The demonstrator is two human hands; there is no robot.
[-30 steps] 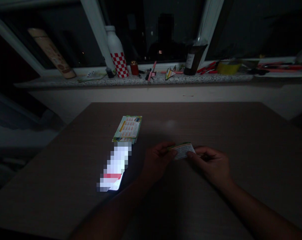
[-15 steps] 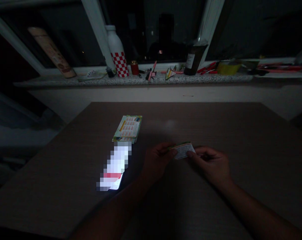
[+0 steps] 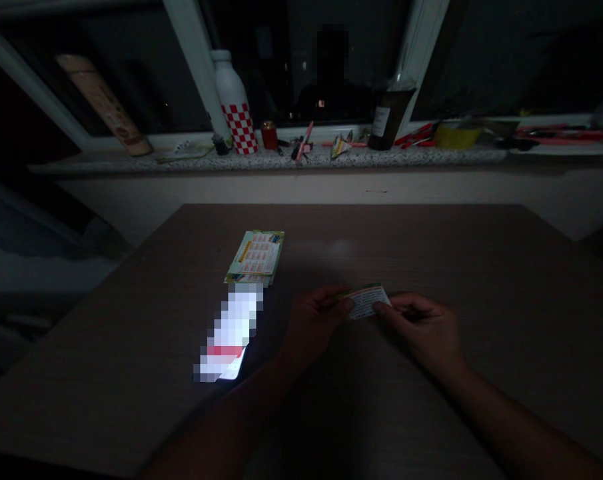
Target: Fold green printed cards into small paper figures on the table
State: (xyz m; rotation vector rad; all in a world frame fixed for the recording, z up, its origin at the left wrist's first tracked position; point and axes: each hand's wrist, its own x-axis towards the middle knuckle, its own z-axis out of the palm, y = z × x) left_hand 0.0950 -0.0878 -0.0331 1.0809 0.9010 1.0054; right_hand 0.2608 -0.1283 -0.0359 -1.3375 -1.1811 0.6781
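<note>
Small printed card (image 3: 365, 301), pale with a green-and-orange upper edge, low over the middle of a brown wood-grain table (image 3: 431, 247); too dark to tell whether touching the surface or just above it. Long axis roughly left to right, right end a little farther from the camera, printed face up and tilted toward the viewer. Pinched at the left end by the left hand (image 3: 314, 327), thumb on top, remaining fingers curled closed beneath. Gripped at the right end by the right hand (image 3: 424, 330), fingertips (image 3: 381, 308) pressed on the near corner, other fingers loosely bent and resting toward the table. Both forearms stretched in from the bottom edge, dim in the low light. Left of the hands, flat on the table, a lit phone (image 3: 230, 333), screen up and blurred out, long axis running away from the viewer and leaning slightly right. Just beyond the phone's far end, a stack of printed cards (image 3: 256, 257) with green borders, lined up the same way, near the phone or touching it. Farther back, past the table's far edge, a pale wall under a speckled stone windowsill (image 3: 431, 157) spanning the room. On the sill, from left: a leaning cardboard tube (image 3: 104, 107), a white bottle with red-and-white checks (image 3: 235, 107), a small red can (image 3: 268, 135), a pink pen (image 3: 304, 141), a dark bottle (image 3: 388, 117) and a roll of yellow tape (image 3: 454, 135). Behind them, white window frames and black night glass.
</note>
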